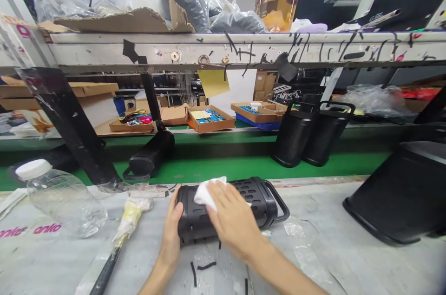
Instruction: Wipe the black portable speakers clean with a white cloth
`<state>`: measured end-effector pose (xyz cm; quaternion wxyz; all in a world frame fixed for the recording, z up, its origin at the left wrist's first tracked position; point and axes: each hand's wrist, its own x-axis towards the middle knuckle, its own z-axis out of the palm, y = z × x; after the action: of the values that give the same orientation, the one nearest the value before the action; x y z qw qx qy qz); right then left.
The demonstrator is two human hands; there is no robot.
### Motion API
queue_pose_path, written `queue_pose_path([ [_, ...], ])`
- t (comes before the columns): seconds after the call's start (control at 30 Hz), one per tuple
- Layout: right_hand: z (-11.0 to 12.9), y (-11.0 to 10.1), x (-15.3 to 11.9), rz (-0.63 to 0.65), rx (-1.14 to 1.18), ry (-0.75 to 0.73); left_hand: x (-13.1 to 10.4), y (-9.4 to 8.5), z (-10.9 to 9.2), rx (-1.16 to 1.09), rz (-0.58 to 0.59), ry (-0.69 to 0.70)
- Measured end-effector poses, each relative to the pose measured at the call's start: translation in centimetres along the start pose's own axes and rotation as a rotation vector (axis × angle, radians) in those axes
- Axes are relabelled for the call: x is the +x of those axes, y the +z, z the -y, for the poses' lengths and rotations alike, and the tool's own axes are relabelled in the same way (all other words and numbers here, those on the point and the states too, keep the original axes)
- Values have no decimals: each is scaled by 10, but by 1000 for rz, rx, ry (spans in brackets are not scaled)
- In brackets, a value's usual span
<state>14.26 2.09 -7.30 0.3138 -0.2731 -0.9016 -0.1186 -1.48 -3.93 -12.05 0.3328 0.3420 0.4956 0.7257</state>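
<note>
A black slotted housing with a loop handle [259, 195], much like a portable speaker, lies on its side on the work table. My left hand [171, 227] grips its left end, thumb on top and fingers along the end face. Pressed onto the upper side is a white cloth [209, 191], bunched under the fingers of my right hand [232, 216]. The handle sticks out to the right, free of both hands. My right hand and forearm hide part of the front of the housing.
To the left are a clear plastic bottle [66, 197] and a wrapped-head hammer-like tool [118, 244]. Black strips [200, 269] lie in front. A large black housing [400, 193] stands at right. Behind runs a green belt [209, 155] with similar housings, beneath a shelf beam [216, 49].
</note>
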Motion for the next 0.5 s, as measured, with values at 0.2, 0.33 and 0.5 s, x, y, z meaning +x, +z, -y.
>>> queue_pose_path([
  [0.2,-77,-20,-9,60,-123,243,-4,4,-7,20,-6,-18],
  [0.33,-93,-34,-40,61,-132,173,-6,7,-11,49,-46,-1],
  [0.5,-84,-75,-87,219,173,276,-3,3,-5,64,-29,17],
])
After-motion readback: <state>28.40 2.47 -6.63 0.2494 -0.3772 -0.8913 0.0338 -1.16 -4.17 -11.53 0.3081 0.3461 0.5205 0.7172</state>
